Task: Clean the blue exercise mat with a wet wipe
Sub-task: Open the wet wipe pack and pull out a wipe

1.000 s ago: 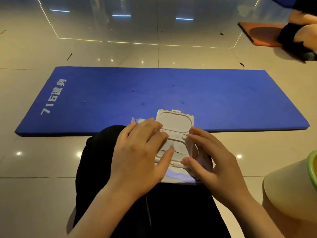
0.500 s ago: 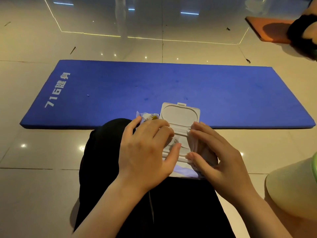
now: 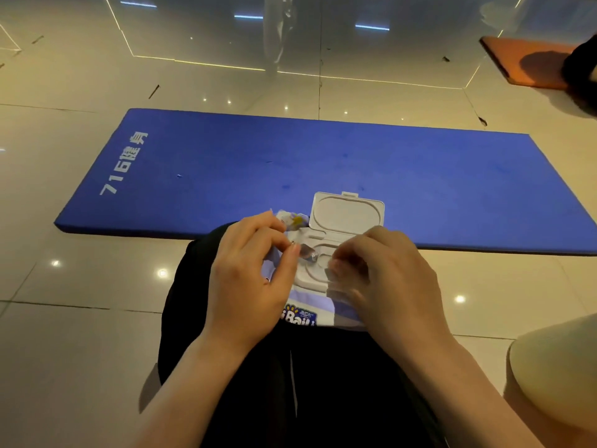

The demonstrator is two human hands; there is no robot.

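Both bare forearms reach forward from the bottom edge of the head view and converge over the person's lap. The left hand [image 3: 250, 265] is turned with its back to the camera, fingers curled, the thumb and index fingertip closed together in a pinch on a small clear film tab [image 3: 308, 252] at the opening of the white plastic flip-lid wet-wipe pack [image 3: 319, 279]. The right hand [image 3: 386, 279] sits just beside it, also back-up, its fingers bent down onto the right side of the pack; they are motion-blurred, so its exact grip cannot be told. The two hands are near each other without touching.
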